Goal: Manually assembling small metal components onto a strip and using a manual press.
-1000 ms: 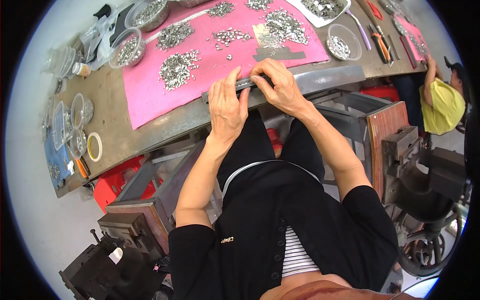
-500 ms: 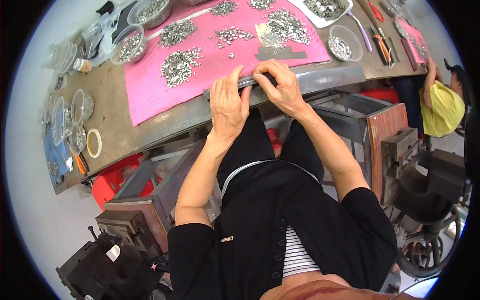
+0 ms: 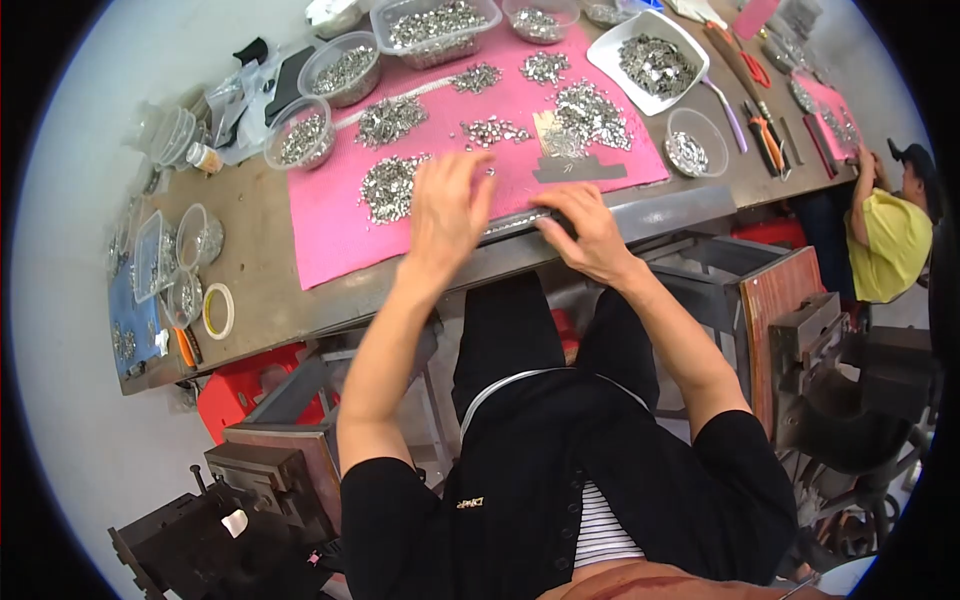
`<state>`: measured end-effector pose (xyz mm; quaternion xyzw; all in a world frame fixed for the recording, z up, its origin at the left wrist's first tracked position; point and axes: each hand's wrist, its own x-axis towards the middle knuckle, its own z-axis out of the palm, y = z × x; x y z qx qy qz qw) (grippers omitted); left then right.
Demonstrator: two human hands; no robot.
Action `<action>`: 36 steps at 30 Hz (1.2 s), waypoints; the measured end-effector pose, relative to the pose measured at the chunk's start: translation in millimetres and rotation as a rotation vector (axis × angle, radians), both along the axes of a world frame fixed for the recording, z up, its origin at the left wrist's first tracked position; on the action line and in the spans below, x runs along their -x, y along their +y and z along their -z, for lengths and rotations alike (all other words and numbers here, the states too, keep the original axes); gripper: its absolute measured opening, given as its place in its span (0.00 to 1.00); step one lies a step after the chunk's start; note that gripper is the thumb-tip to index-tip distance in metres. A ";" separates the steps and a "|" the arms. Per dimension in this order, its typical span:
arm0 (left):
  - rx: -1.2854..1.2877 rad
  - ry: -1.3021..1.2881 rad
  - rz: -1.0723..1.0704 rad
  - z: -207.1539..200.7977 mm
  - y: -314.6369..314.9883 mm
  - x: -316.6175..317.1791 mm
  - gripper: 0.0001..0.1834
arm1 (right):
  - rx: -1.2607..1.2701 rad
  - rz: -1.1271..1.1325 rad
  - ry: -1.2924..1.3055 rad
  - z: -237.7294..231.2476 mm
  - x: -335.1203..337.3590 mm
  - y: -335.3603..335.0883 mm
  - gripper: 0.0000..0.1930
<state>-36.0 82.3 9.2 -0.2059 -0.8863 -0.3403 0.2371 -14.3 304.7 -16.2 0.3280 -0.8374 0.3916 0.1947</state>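
Yeah, gripping bar [image 3: 514,224] at table [image 3: 265,255] edge with right hand [image 3: 592,232] curled round it; holding left hand [image 3: 446,205] half-open, too blurry to tell if empty. Could tip bar off from one-sided grip.

The mat [image 3: 325,245] is showing bright pink, the metal pieces [image 3: 388,190] silver, and the bar [image 3: 515,223] is looking dark grey. The tray [image 3: 612,56] is gleaming white, the stool [image 3: 230,398] is glowing red, and the pliers [image 3: 771,142] are showing orange and black. The person is wearing a black shirt [image 3: 520,465] over a white-and-dark striped top [image 3: 603,525]; a co-worker's shirt [image 3: 888,245] is shining yellow.
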 end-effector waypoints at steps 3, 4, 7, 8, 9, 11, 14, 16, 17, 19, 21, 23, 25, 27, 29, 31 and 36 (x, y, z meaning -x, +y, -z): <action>0.065 0.075 -0.050 3.2 -17.3 67.7 0.07 | 0.205 0.074 -0.184 -4.8 0.0 2.3 0.10; 0.068 0.075 -0.070 6.5 -22.9 88.9 0.07 | 0.206 0.067 -0.180 -4.9 0.9 1.6 0.10; 0.060 -0.032 -0.179 16.9 -26.7 136.6 0.08 | 0.221 0.110 -0.221 -1.0 4.8 2.3 0.08; 0.059 -0.030 -0.178 20.5 -27.1 145.1 0.08 | 0.240 0.115 -0.225 -0.6 5.2 1.2 0.07; 0.120 -0.025 -0.189 24.1 -24.9 149.8 0.07 | 0.258 0.124 -0.233 0.0 4.2 1.6 0.06; 0.160 -0.039 -0.209 30.4 -24.0 159.7 0.06 | 0.264 0.130 -0.235 -1.6 5.7 0.3 0.06; 0.117 -0.044 -0.191 33.4 -24.2 162.0 0.06 | 0.275 0.123 -0.249 -3.6 5.9 0.8 0.05; 0.042 -0.080 -0.206 25.9 -22.1 153.9 0.06 | 0.283 0.119 -0.265 -3.3 7.0 1.5 0.05; -0.013 -0.046 -0.171 21.9 -19.6 146.5 0.06 | 0.292 0.107 -0.270 -2.3 7.4 1.8 0.05; -0.110 -0.057 -0.006 0.0 0.4 115.2 0.07 | 0.292 0.119 -0.255 1.2 9.9 3.4 0.05; 0.102 -0.084 0.128 -7.2 14.7 80.9 0.07 | 0.286 0.111 -0.217 1.1 9.2 3.9 0.05; 0.179 -0.225 0.237 -10.5 24.3 53.1 0.07 | 0.283 0.122 -0.235 -2.1 7.2 5.7 0.04; 0.175 -0.166 0.212 1.2 23.6 40.0 0.08 | 0.322 0.123 -0.278 -6.5 6.4 7.2 0.04; 0.238 -0.159 0.138 6.2 18.1 35.8 0.08 | 0.205 0.224 -0.113 -10.3 12.6 15.1 0.05; 0.245 -0.200 0.084 8.3 14.1 33.0 0.07 | 0.106 0.313 -0.082 -13.0 21.0 24.4 0.05; 0.199 -0.201 0.089 5.3 19.1 30.7 0.06 | 0.044 0.311 -0.058 -9.0 32.4 30.6 0.05; 0.235 -0.114 0.105 10.1 17.5 30.5 0.05 | -0.136 0.336 0.030 -5.0 40.4 25.7 0.05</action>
